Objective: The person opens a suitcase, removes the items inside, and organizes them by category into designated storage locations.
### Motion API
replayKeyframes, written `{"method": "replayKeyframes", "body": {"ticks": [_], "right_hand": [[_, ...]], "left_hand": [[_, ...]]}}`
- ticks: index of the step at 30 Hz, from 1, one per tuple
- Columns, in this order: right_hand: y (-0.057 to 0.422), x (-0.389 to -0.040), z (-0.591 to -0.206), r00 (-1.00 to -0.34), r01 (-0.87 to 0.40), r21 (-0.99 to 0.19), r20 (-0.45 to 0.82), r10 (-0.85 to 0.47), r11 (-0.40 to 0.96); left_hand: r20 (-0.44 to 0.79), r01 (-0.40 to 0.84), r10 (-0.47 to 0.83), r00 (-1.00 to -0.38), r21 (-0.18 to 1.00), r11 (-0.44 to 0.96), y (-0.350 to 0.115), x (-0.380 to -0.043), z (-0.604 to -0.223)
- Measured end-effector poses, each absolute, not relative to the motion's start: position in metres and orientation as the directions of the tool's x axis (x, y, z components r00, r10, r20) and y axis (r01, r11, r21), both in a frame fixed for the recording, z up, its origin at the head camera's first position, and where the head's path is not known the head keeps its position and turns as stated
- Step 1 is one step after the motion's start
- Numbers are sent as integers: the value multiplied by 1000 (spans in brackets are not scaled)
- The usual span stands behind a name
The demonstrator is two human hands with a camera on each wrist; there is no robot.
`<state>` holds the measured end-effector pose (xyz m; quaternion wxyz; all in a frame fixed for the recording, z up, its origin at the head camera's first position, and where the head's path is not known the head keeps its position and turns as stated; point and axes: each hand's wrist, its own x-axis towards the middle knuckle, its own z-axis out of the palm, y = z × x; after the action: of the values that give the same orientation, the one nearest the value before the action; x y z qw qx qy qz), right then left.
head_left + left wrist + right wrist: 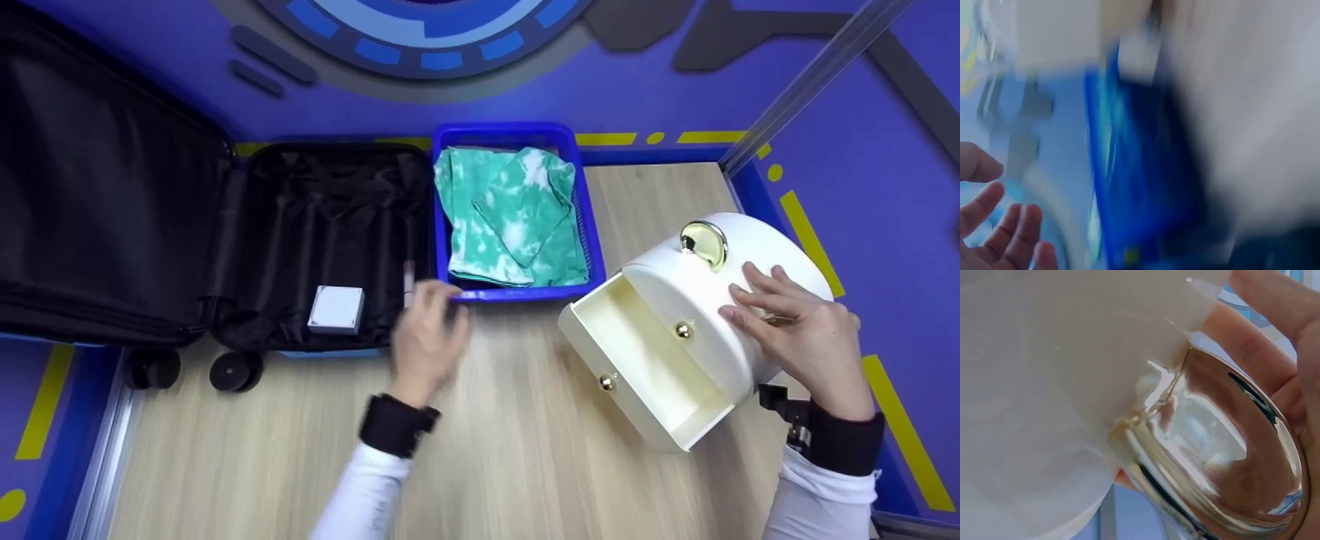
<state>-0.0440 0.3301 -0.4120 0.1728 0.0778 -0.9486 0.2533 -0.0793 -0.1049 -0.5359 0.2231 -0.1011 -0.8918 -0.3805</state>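
My left hand (429,337), blurred, is over the near right edge of the black suitcase (322,240), its fingers relaxed with nothing between them. Just beyond its fingertips, inside the suitcase, a slim pinkish tube (409,281) stands out. A small white box (337,309) lies in the suitcase to the left. My right hand (810,330) rests on the rounded top of a white drawer organizer (757,247), fingers extended past one gold ear-shaped ornament (1224,444). The organizer's lower drawer (645,352), with a gold knob, is pulled out.
A blue plastic basket (517,294) holding folded green-and-white tie-dye cloth (517,217) stands between suitcase and organizer. The suitcase lid (97,187) leans up at the left. Blue patterned walls (652,97) border the wooden table (510,435) at the back and right.
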Motion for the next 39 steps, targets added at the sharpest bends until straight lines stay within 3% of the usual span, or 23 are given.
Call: {"method": "replayKeyframes", "body": {"ticks": [4, 7, 9, 15, 20, 24, 39], "right_hand": [[331, -44, -412, -923, -241, -437, 379, -65, 867], [331, -44, -412, -922, -241, -434, 380, -66, 868], [332, -44, -412, -923, -239, -437, 378, -64, 867], [333, -42, -412, -929, -214, -464, 368, -32, 860], [332, -42, -412, -927, -219, -455, 372, -39, 863], [331, -44, -412, -927, -226, -457, 372, -46, 860], [331, -44, -412, -923, -241, -451, 381, -59, 859]], "left_hand": [[309, 106, -120, -943, 625, 773, -164, -106, -521], [56, -107, -166, -984, 563, 819, -199, -119, -510], [-109, -196, -163, -981, 495, 846, -216, -127, -502], [-395, -205, -46, -918, 372, 905, -238, -162, -493], [-641, -127, 25, -767, 190, 973, -243, -184, -502], [-703, -95, 35, -710, 145, 985, -243, -190, -507], [-655, -31, 119, -746, 213, 977, -255, -184, -509]]}}
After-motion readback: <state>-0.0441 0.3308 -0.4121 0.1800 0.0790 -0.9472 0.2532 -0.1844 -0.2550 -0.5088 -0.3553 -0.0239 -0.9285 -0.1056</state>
